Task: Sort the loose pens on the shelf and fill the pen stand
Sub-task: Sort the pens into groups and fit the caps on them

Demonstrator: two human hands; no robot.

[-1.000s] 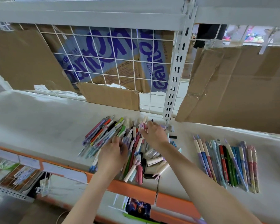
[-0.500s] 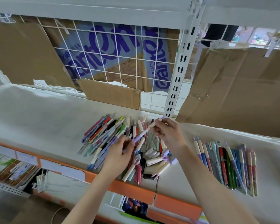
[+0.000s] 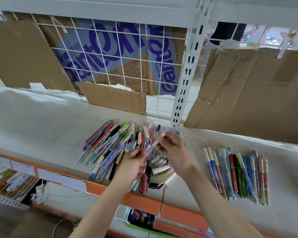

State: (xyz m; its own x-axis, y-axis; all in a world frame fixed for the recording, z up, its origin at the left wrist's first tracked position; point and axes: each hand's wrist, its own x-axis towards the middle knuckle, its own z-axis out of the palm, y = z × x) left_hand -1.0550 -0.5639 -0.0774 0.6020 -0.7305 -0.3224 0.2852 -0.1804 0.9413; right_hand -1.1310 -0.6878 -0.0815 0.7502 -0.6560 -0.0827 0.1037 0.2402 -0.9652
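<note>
Both hands pinch one lilac-cream pen (image 3: pixel 153 144): left hand (image 3: pixel 133 164) fingers on barrel, right hand (image 3: pixel 173 150) on cap. Probably light, stiff, slick plastic; grip mid-barrel.

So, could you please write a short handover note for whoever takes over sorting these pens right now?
Left hand and right hand together hold one cream-and-lilac pen above the loose pile.
Done: a sorted row of pens lies side by side to the right on the shelf.
Left: most of the pile is unsorted. No pen stand is in view, so filling it remains.
</note>
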